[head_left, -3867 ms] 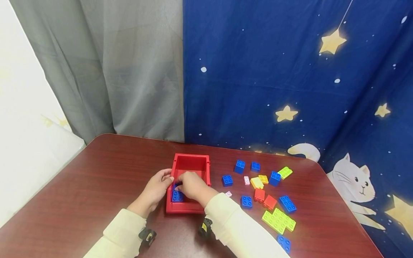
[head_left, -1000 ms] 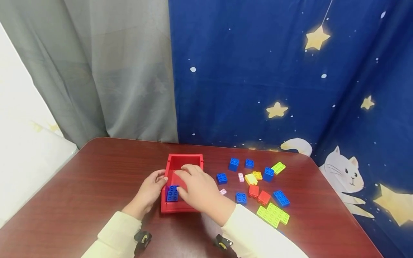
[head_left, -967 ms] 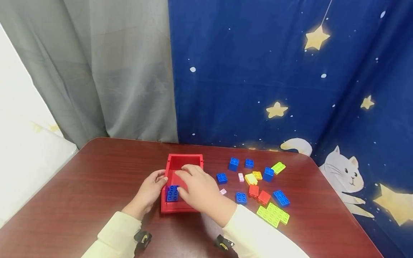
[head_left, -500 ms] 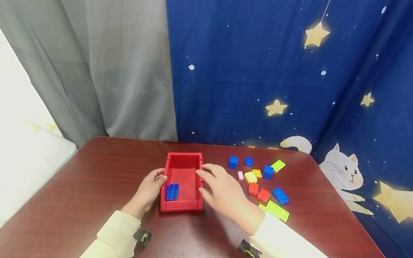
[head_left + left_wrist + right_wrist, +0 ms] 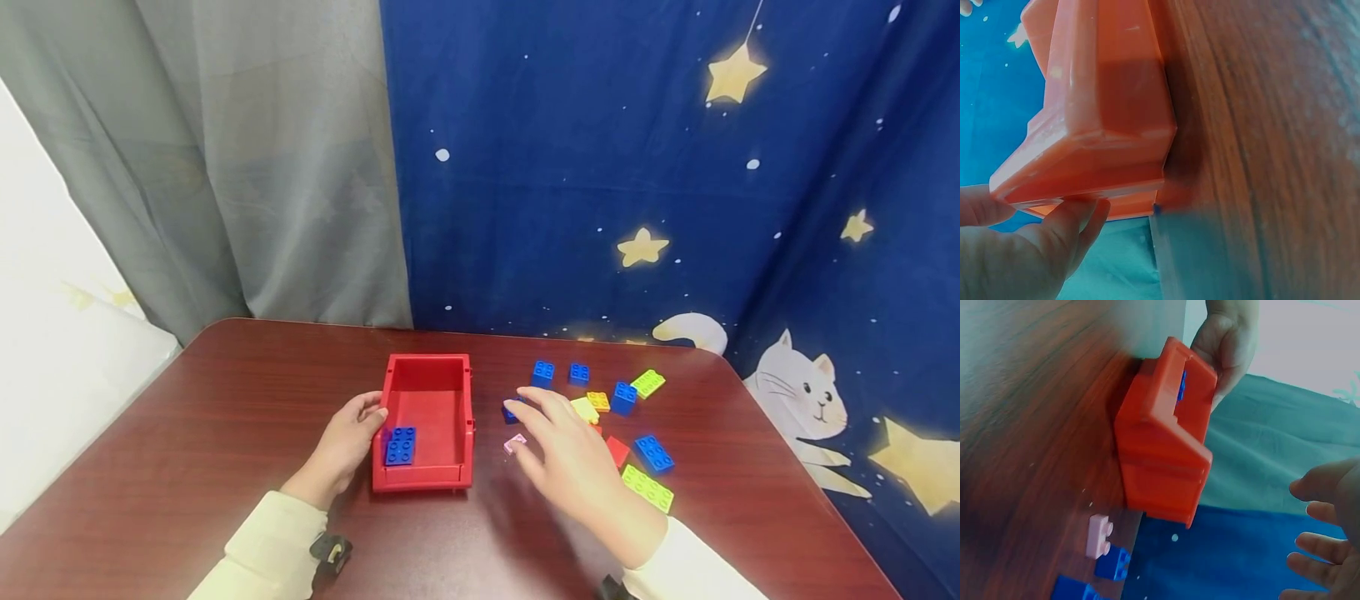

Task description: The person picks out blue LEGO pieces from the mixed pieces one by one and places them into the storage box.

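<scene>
A red open-topped box [image 5: 429,478] stands on the table, with a blue studded brick [image 5: 401,447] in its near left corner. My left hand [image 5: 343,442] grips the box's left wall; in the left wrist view the thumb and fingers of that hand [image 5: 1035,250] pinch the red wall [image 5: 1129,94]. To the right of the box, my right hand [image 5: 573,458] hovers with spread fingers, holding nothing. Below its fingertips lie a small pink brick [image 5: 514,443] and a dark blue brick [image 5: 513,411]. The right wrist view shows the pink brick [image 5: 1099,536] beside a blue one [image 5: 1113,563].
Behind and right of my right hand lie blue bricks [image 5: 579,373], a yellow brick [image 5: 585,410], a red brick [image 5: 617,451] and green bricks [image 5: 648,488], some partly covered by the hand. A curtain [image 5: 525,208] hangs behind the table [image 5: 247,400].
My right hand has left the inside of the box and moved right, over the loose bricks. The blue brick stays in the box's corner, and my left hand keeps its grip.
</scene>
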Tool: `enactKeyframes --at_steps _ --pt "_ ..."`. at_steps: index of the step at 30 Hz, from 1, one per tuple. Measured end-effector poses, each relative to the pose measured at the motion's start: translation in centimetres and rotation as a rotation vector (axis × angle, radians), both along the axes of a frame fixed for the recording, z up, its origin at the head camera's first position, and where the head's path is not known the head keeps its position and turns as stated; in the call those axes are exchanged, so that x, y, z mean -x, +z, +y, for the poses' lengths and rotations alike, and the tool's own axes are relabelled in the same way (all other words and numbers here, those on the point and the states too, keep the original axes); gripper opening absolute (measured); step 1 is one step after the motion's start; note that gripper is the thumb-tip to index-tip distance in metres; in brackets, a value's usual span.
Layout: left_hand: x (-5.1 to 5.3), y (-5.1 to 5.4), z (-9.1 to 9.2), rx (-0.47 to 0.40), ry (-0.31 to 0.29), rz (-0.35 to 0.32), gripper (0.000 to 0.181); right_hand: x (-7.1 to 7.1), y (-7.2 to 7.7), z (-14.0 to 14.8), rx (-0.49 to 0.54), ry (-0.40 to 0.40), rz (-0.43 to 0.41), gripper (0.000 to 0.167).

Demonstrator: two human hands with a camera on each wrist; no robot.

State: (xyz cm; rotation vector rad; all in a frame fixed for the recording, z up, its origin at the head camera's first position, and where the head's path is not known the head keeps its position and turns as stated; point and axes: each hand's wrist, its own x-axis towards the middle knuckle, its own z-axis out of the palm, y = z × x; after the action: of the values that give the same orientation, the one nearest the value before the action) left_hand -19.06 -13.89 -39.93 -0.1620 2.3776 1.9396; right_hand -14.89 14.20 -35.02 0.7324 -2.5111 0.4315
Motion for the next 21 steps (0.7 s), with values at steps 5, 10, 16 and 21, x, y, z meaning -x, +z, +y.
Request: enactKeyframes --at_steps 5,10,16,21 --pt "0.0 0.0 -0.1 0.002 0.003 -0.007 0.048 -0.5 -0.5 1.5 0.009 -0.049 0.003 0.052" --pt "0.1 -0.1 0.1 -0.005 0.000 -0.005 0.048 -1.0 -1.1 3.1 0.010 -0.099 -0.013 0.053" --pt "0.0 0.0 0.0 -0.010 -0.002 -0.009 0.047 -1.6 -1.6 4.8 0.006 -0.153 -0.054 0.053" --pt "0.0 0.0 -0.2 -0.009 -0.010 -0.037 0.049 -2.2 -2.2 5.9 0.004 -0.230 -0.149 0.052"
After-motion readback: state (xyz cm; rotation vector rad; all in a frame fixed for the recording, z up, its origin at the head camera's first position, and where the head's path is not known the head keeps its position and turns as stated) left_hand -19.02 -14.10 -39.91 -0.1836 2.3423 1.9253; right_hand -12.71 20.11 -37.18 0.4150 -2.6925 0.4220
